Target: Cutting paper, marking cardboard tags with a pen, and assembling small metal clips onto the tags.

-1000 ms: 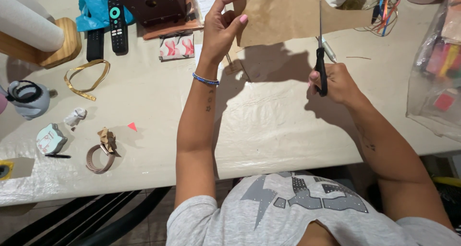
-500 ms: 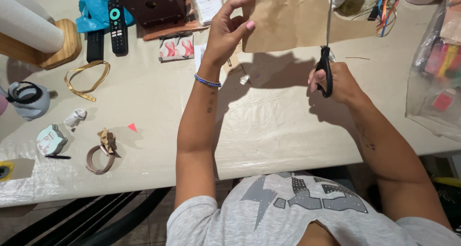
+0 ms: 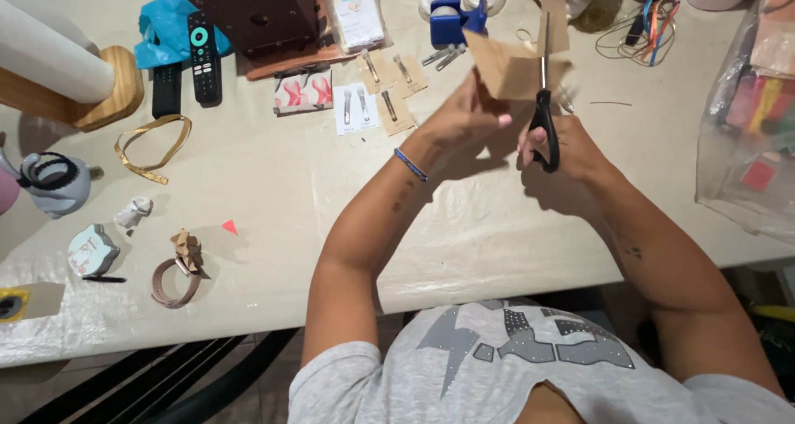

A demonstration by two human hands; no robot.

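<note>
- Left hand (image 3: pixel 465 119) fingers pinch a piece of brown paper (image 3: pixel 507 66) just above them.
- Right hand (image 3: pixel 563 146) fingers loop through black scissors (image 3: pixel 543 109), blades upright against the paper.

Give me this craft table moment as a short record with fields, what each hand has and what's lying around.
left hand: left hand holds a piece of brown paper
right hand: right hand grips black-handled scissors, blades up at the paper
surface: pale table
far side: blue tape dispenser, hair clips on cards, black remote
left side: gold ribbon, small red triangle
</note>
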